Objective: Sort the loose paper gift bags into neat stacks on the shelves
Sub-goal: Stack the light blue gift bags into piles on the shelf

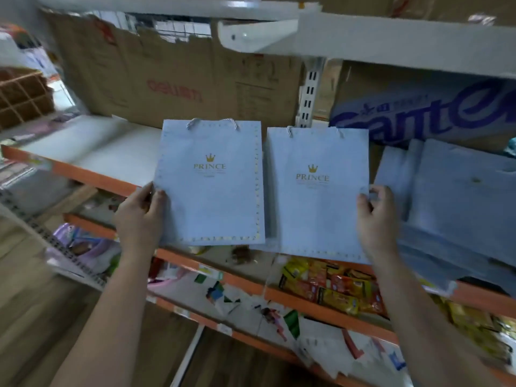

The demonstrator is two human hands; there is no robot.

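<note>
Two flat light-blue paper gift bags with a gold crown and "PRINCE" print are held up side by side in front of the shelf. My left hand point(142, 216) grips the left bag point(212, 191) at its lower left edge, thumb on the front. My right hand point(375, 219) pinches the right bag point(318, 202) at its right edge; more blue sheets show behind it. A loose pile of the same blue bags point(452, 202) lies on the shelf to the right, some hanging over the edge.
The white shelf board with an orange front edge point(92, 152) runs left of the bags. Cardboard boxes point(173, 76) and a blue-lettered box point(435, 110) stand at the back. Lower shelves hold yellow and red snack packets point(335, 289) and mixed small goods.
</note>
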